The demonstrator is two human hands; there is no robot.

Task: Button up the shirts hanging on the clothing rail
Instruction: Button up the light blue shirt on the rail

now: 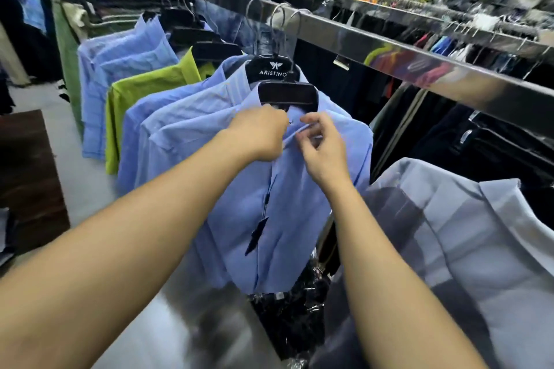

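Presently, left hand (257, 132) and right hand (322, 148) each have a grip pinched on the collar of the front blue shirt (287, 219) hanging at 12 o'clock on the clothing rail (419, 69); its placket below looks unbuttoned, and the shirts behind are unjudgeable.

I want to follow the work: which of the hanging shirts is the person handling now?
The front light blue shirt, on the nearest black hanger: both the left hand and the right hand pinch its collar; the others hang untouched.

Matt blue cloth shirt (287, 207), glossy black plastic hanger (287, 94), mirror-polished metal rail (389, 52)
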